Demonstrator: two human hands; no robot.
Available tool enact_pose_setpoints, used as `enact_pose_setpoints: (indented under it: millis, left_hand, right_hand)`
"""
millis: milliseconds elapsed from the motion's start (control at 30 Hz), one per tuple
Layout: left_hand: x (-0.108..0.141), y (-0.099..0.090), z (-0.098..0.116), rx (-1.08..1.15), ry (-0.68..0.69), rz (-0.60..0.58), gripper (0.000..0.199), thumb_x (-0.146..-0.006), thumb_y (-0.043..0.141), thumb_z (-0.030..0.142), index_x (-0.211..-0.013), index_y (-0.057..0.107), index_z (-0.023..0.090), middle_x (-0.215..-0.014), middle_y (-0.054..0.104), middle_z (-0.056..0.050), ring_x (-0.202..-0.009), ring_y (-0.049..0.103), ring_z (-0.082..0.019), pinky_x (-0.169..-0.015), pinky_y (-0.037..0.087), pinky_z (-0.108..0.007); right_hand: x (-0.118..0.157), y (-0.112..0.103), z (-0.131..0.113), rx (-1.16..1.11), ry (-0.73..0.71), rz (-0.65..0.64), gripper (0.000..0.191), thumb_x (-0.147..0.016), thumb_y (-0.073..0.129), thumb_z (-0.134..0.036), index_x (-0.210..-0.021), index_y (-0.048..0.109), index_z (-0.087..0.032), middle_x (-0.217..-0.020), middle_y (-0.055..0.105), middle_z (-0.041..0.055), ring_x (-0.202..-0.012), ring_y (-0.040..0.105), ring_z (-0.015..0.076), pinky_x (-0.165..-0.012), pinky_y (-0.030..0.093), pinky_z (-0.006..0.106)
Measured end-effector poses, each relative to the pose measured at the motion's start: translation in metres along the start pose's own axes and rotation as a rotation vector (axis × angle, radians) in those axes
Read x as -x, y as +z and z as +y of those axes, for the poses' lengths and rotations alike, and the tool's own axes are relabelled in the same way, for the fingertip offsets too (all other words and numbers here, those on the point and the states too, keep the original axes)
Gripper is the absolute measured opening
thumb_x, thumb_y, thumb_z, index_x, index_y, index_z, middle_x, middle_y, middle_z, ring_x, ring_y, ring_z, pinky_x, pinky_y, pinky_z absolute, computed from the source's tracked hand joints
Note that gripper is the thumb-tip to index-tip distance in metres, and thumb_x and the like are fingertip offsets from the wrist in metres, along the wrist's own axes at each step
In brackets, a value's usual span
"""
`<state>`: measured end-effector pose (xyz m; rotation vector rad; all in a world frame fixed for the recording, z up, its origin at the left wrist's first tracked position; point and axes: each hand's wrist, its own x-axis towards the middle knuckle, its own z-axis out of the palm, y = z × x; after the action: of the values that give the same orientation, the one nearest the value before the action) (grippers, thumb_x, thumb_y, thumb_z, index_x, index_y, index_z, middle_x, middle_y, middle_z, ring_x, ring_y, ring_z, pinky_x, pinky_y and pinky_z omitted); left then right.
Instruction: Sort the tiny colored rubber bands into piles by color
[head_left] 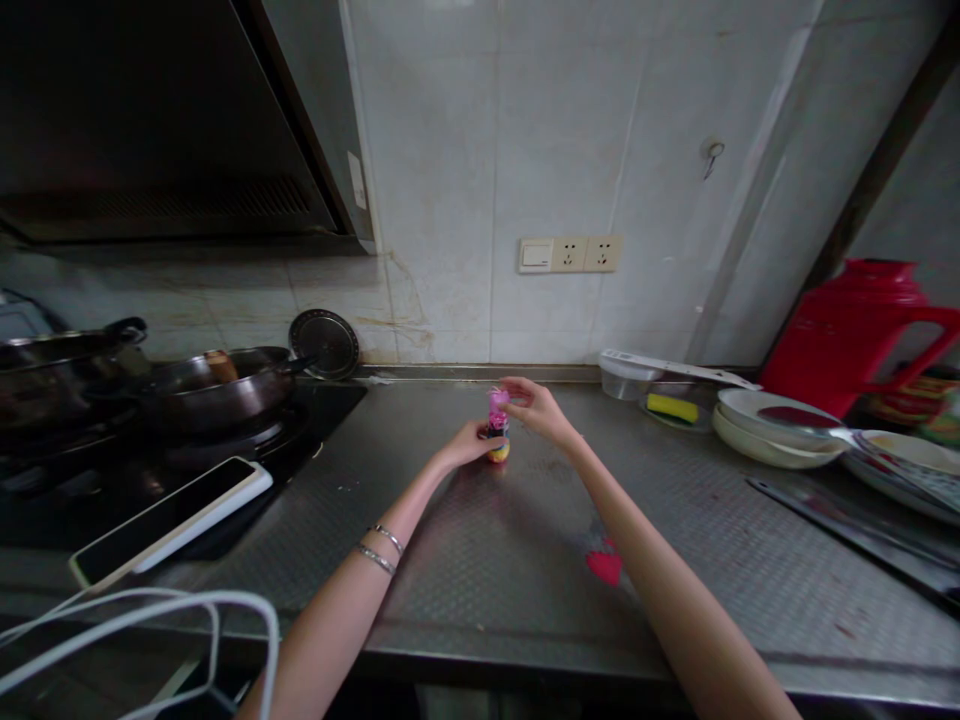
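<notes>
A small colourful bottle (498, 424) stands upright on the metal counter, with a pink top and a yellow-and-red lower part. Its exact kind is too small to tell. My left hand (474, 445) grips the lower part from the left, the thumb across its front. At the top, my right hand (531, 408) has its fingers bent around the pink part from the right. Some of the bottle is hidden behind my fingers. A red piece with a pointed tip (604, 566) lies on the counter beside my right forearm.
To the left are a pan (217, 395) on the stove, a round metal lid (324, 343) and a phone (169, 515) near a white cable (247, 600). At right stand bowls (780, 430), a yellow sponge (672, 408), a knife (847, 530) and a red jug (847, 330).
</notes>
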<state>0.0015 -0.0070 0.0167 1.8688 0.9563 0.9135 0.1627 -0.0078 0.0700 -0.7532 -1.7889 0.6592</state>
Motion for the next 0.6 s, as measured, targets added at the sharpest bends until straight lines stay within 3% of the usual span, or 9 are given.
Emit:
enact_pose_setpoints:
  millis: [433,600]
  left_hand:
    - [-0.0001,-0.0013,-0.0033,0.071,-0.032,-0.004,0.037,-0.065,0.064,0.038,-0.089,0.061,0.009,-0.084,0.065,-0.008,-0.075,0.058,-0.017,-0.072,0.044,-0.030]
    - [0.0006,-0.0015,0.0005,0.090,-0.055,0.003,0.039,-0.062,0.066,0.038,-0.086,0.062,0.008,-0.083,0.066,-0.009,-0.073,0.059,-0.017,-0.071,0.044,-0.030]
  right_hand:
    - [0.0037,0.0067,-0.0028,0.150,-0.035,0.079,0.038,-0.063,0.065,-0.031,-0.098,0.054,-0.019,-0.094,0.060,0.0055,-0.081,0.057,0.0147,-0.065,0.047,0.026]
    - [0.0040,0.0038,-0.0023,0.149,-0.053,0.043,0.054,-0.061,0.067,-0.034,-0.110,0.049,-0.021,-0.101,0.058,0.0063,-0.087,0.056,0.0156,-0.068,0.046,0.027]
